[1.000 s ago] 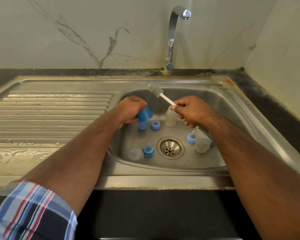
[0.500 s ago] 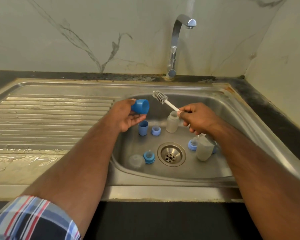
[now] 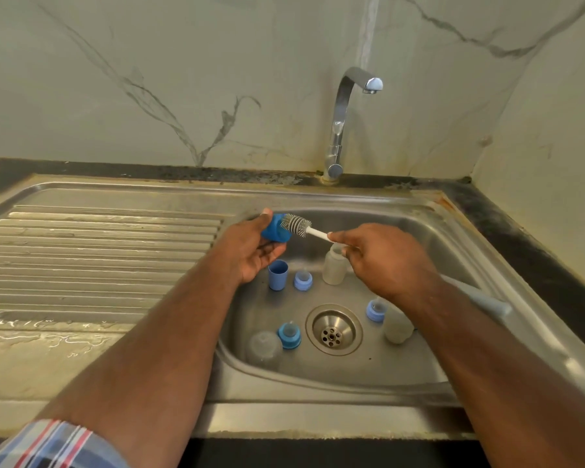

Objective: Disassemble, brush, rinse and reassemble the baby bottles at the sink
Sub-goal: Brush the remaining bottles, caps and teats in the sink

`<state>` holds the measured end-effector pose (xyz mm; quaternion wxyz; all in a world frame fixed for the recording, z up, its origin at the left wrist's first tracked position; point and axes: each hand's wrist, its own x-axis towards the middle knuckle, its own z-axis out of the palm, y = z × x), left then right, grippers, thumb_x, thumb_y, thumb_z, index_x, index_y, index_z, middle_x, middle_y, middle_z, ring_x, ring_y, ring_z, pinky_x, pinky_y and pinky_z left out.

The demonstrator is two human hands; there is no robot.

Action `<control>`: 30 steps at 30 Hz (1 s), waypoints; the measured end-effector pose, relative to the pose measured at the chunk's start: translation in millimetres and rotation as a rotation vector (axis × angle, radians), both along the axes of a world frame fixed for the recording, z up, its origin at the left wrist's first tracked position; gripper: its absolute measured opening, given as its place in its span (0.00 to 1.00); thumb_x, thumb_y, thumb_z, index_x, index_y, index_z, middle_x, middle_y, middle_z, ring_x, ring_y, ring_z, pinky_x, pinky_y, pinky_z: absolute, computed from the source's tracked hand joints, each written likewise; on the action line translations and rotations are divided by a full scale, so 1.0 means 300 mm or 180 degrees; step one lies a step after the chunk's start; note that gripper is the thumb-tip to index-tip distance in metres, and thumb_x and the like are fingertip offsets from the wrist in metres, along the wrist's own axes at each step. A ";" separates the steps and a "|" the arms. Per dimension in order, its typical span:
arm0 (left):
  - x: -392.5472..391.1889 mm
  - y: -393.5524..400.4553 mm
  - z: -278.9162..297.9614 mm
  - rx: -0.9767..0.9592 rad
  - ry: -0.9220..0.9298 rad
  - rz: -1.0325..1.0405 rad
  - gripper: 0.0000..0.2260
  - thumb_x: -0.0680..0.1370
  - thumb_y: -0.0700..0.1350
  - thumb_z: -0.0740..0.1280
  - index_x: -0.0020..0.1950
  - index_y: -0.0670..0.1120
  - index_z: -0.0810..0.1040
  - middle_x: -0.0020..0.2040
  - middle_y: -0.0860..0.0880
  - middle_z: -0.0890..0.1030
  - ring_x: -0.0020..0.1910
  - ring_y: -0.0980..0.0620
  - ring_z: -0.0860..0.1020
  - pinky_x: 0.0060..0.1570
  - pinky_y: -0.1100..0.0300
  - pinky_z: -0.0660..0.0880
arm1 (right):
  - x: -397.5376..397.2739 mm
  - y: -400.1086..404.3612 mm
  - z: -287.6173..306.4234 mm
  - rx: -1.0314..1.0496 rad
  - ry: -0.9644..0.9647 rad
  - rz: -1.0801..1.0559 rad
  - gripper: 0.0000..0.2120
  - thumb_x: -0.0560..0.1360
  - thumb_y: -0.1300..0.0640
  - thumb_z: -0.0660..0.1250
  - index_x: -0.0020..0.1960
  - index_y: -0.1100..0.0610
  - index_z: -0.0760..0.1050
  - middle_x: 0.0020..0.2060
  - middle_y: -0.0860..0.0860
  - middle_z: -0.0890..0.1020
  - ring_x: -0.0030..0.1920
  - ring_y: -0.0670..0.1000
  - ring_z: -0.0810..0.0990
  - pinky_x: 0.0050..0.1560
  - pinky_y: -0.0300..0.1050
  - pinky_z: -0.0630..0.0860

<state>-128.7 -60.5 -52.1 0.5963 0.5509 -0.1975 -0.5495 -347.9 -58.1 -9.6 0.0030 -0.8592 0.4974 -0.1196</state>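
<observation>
L grip clamps blue cap | R grip clamps brush | bristle tip hidden in cap

Marble-veined wall; black counter; plaid sleeve bottom left.

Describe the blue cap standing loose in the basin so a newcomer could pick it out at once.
Start at the round drain in the sink floor and look toward the back left, just beneath the left hand. There the blue cap stands upright with its open end up. It is taller and plainer than the short collar with a teat beside it.
</observation>
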 end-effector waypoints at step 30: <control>-0.029 -0.001 0.026 -0.0707 0.0020 -0.0001 0.14 0.79 0.46 0.71 0.60 0.40 0.78 0.56 0.38 0.83 0.46 0.46 0.87 0.42 0.54 0.84 | 0.059 0.017 -0.011 0.0586 -0.0371 0.0028 0.21 0.81 0.56 0.61 0.72 0.42 0.72 0.46 0.47 0.80 0.38 0.47 0.75 0.38 0.41 0.70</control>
